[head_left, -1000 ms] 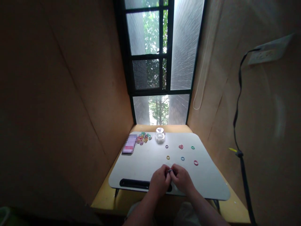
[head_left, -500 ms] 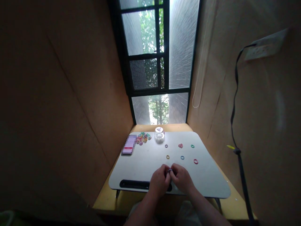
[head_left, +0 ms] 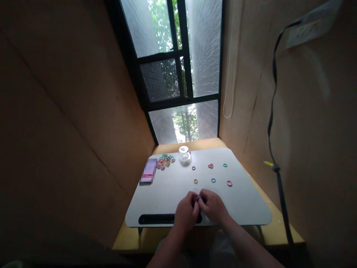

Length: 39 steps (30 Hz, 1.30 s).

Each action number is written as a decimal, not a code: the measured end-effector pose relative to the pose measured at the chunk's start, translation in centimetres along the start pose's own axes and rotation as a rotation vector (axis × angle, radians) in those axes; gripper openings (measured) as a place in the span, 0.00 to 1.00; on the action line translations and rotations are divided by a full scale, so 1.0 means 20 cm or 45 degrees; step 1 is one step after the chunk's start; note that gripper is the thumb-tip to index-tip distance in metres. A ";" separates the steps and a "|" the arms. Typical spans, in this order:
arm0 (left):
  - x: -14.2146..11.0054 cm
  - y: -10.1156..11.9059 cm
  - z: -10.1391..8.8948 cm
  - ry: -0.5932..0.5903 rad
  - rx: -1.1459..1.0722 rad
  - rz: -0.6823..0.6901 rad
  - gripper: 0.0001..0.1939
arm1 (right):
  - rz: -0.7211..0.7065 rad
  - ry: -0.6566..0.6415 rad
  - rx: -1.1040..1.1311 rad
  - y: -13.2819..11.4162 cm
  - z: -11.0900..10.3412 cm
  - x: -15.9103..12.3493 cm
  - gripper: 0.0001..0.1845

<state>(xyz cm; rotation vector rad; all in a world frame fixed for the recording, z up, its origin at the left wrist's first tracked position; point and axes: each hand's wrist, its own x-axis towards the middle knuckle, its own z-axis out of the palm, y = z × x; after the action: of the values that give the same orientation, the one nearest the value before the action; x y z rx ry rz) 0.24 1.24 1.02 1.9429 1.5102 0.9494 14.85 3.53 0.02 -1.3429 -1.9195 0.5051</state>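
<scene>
My left hand (head_left: 186, 210) and my right hand (head_left: 213, 205) meet over the near edge of a white lap table (head_left: 158, 193). Both are closed, with fingertips pinching a small greyish hair tie (head_left: 198, 198) between them; fingers cover part of it. Just beyond lie single hair ties: a yellow one (head_left: 195, 181), a blue one (head_left: 213, 180), a red-pink one (head_left: 229, 183), a dark purple one (head_left: 193, 168) and a green one (head_left: 225, 165). A red-and-pink cluster (head_left: 211, 166) sits in the far row.
A pile of many-coloured hair ties (head_left: 165, 162) lies at the far left, beside a phone (head_left: 148, 171) with a blurred screen. A clear round jar (head_left: 185, 159) stands at the back. A black slot (head_left: 156, 219) runs along the near edge. At right hangs a black cord (head_left: 272, 111).
The camera view has shifted and tilted slightly, so the table appears a little higher and further left. My hands keep pinching the hair tie, with only slight finger movement.
</scene>
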 end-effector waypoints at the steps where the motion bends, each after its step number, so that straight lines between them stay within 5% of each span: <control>1: 0.00 0.00 0.00 -0.001 0.006 -0.006 0.05 | -0.001 -0.004 0.008 0.00 0.00 0.00 0.06; 39: -0.01 -0.02 0.00 0.034 0.012 0.019 0.04 | 0.005 0.024 -0.066 -0.01 0.03 -0.01 0.07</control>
<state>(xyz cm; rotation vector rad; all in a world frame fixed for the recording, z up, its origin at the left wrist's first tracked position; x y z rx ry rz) -0.09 1.19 0.62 1.9578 1.5195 0.9802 14.38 3.34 -0.29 -1.3799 -1.9270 0.4453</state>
